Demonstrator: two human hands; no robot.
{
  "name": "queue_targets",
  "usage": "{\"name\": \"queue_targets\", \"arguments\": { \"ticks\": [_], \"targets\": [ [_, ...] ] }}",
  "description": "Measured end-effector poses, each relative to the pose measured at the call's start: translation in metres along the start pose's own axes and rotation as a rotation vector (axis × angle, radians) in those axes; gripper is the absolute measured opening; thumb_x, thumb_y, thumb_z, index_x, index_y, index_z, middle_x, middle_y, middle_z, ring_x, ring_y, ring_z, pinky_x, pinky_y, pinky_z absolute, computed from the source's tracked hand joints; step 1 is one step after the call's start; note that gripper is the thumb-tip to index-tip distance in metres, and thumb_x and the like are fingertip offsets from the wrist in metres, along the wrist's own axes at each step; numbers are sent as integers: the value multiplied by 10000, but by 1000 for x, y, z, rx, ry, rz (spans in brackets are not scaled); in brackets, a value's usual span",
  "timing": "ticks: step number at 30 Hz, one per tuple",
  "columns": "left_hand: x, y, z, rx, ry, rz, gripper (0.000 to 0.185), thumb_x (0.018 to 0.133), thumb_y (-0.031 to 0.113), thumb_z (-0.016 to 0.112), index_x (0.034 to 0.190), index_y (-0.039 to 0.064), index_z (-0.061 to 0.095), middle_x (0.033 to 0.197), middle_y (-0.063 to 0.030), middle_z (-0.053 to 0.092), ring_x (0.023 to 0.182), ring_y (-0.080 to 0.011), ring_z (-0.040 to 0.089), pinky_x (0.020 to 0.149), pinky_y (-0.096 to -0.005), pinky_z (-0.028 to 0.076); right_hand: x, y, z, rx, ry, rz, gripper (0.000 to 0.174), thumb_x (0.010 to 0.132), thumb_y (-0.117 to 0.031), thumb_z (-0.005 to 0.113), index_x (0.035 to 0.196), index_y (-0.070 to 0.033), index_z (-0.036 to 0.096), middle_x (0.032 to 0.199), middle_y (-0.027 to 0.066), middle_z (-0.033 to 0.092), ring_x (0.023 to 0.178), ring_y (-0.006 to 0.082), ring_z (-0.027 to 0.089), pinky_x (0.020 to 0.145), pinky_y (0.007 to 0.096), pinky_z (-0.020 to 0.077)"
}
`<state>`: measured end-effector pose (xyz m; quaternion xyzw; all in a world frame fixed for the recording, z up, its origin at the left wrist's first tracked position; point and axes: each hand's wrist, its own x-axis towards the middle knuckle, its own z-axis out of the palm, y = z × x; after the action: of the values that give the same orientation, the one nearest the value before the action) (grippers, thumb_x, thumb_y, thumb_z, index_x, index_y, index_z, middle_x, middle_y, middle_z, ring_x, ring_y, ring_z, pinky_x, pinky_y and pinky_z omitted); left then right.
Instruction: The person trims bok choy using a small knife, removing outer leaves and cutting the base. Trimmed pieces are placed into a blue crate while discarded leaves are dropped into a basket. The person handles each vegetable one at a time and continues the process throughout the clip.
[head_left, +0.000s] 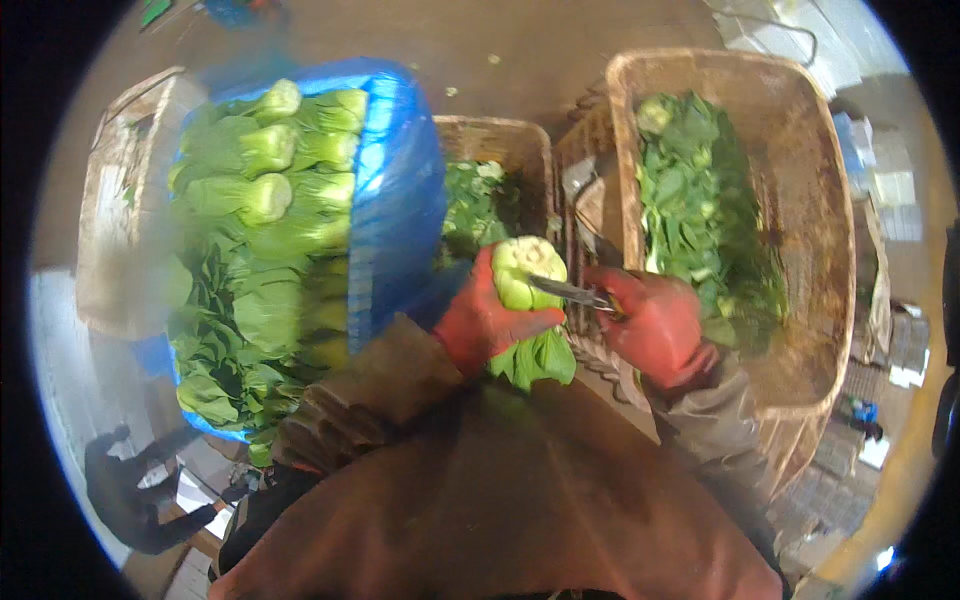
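Observation:
My left hand, in a red glove, is wrapped around a head of bok choy. Its pale cut base faces up towards me, and its green leaves hang below my fingers. In my right hand, also red-gloved, is a knife. The dark blade lies against the side of the base; most of the handle is hidden in my fist. To the left, a crate lined with blue plastic holds several bok choy heads in rows, with their bases turned towards the liner's folded edge.
A brown plastic crate on the right holds loose greens. Leaf scraps lie in a lower crate between. At far left stands another crate. A person in dark clothes is at the lower left.

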<state>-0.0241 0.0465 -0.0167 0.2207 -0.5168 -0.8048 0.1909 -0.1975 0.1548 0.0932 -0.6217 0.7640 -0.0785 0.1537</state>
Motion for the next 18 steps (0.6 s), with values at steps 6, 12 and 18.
{"name": "queue_targets", "arguments": {
  "ticks": [6,12,18],
  "targets": [
    [-13,15,16,77,-95,-92,817,701,221,896,1309,-20,407,1198,-115,612,1130,-193,593,992,-346,476,16,11,-5,-56,-265,-10,230,770,-184,635,974,-81,664,844,185,686,803,381,672,686,475,529],
    [-13,-5,4,30,-172,-65,863,806,382,802,1413,-30,349,1281,-127,573,1194,-227,542,1039,-376,422,-7,69,54,1041,-279,723,259,908,-102,647,1158,-46,684,932,72,712,847,205,682,751,348,556],
    [-1,-29,-39,-129,-154,-32,663,994,337,581,1490,2,295,1295,-120,571,1195,-200,532,1032,-353,419,0,-6,25,1075,-85,304,262,872,-38,701,1134,-42,702,969,36,708,906,106,631,820,270,513]
  ]
}}
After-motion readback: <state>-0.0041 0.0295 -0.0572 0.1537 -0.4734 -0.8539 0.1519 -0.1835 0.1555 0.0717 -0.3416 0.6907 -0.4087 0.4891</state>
